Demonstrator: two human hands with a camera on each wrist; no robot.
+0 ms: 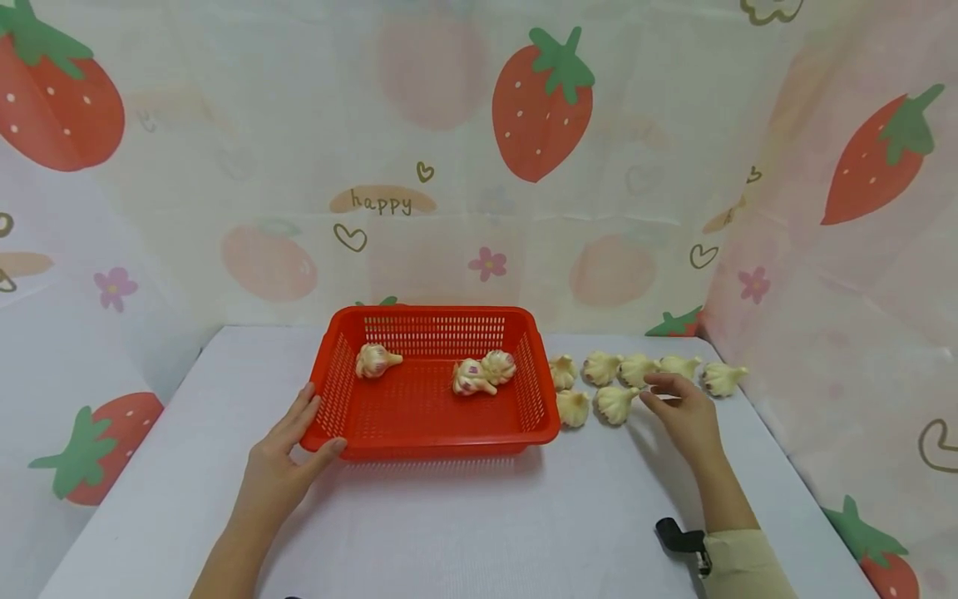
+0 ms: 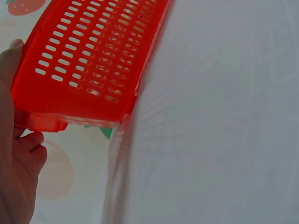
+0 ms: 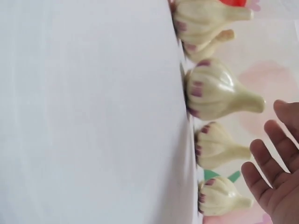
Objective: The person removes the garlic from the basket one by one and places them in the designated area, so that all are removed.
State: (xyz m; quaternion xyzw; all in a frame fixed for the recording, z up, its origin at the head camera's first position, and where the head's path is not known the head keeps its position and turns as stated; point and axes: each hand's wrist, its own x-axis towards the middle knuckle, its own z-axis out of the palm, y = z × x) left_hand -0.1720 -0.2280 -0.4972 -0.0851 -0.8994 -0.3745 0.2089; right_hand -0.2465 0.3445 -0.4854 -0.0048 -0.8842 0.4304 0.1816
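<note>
A red slotted plastic basket (image 1: 430, 449) stands on the table, and my left hand (image 1: 288, 462) grips its front left corner, thumb at the front rim and fingers along the left side. In the left wrist view the fingers (image 2: 33, 144) curl beneath the rim. Inside lie three garlic bulbs, one garlic bulb (image 1: 374, 361) at the left and a pair (image 1: 473, 378) at the right. My right hand (image 1: 683, 413) hovers by the stem of a front-row garlic bulb (image 1: 615, 405). In the right wrist view its fingers are spread, holding nothing, beside that bulb's stem (image 3: 252, 102).
More garlic bulbs stand in two rows right of the basket, the back row ending with a bulb (image 1: 722, 379) near the table's right edge. A white cloth covers the table (image 1: 464, 532). Strawberry-print curtains (image 1: 449, 249) hang behind and at both sides.
</note>
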